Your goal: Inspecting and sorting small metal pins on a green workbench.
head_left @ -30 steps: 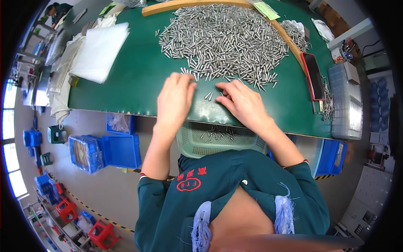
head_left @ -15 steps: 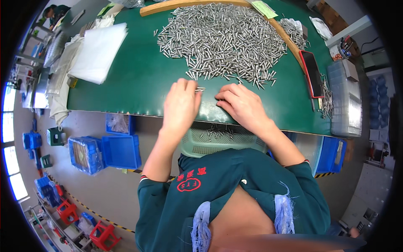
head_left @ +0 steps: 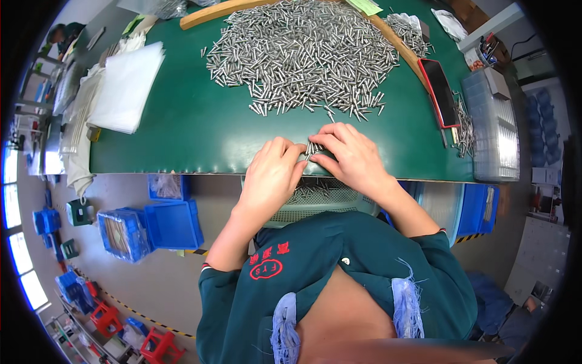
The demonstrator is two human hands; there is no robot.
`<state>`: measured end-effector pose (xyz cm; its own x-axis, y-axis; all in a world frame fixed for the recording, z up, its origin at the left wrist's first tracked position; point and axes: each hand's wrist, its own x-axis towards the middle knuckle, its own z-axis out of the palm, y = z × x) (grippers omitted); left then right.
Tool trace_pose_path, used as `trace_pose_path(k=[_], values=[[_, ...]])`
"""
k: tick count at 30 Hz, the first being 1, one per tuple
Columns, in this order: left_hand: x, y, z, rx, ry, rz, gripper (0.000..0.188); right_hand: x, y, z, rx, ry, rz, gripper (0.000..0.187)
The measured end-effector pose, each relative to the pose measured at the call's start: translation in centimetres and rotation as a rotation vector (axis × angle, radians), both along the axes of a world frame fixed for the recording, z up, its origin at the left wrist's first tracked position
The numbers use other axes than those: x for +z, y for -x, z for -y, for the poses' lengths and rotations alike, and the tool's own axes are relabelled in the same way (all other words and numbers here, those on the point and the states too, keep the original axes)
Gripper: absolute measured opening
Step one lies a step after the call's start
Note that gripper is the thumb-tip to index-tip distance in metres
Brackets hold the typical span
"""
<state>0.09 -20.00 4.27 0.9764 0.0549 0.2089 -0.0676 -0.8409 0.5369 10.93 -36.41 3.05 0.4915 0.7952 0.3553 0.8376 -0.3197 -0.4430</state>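
A small bunch of silvery metal pins (head_left: 311, 148) is between my two hands, just over the table's near edge. My right hand (head_left: 353, 159) pinches the bunch between thumb and fingers. From the other side, my left hand (head_left: 271, 173) closes thumb and forefinger on the pins' left ends. Beyond them, a wide heap of the same pins (head_left: 297, 57) covers the middle of the green table (head_left: 182, 121). Below the edge, at my lap, a pale green perforated basket (head_left: 285, 215) contains more loose pins, partly hidden by my hands.
Curved wooden strips (head_left: 209, 15) border the heap. At right lie a red-framed phone-like device (head_left: 439, 94), more pins and clear plastic boxes (head_left: 494, 127). White sheets (head_left: 127, 85) rest at left. Blue bins (head_left: 176, 224) stand on the floor, and another person (head_left: 66, 36) is at far left.
My hands have come together near the table edge, the left moving right and toward me. The bunch of pins now shows between them. The view has shifted slightly.
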Motion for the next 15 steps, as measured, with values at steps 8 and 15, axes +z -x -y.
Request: trace_pose_path(k=[8,15], values=[[-0.06,0.19,0.48,0.026,-0.006,0.032,0.022,0.42,-0.15,0.19,0.032,0.008,-0.01,0.026],[-0.2,0.21,-0.11,0.099,-0.095,0.006,0.013,0.36,-0.17,-0.01,0.04,0.006,0.033,0.023]])
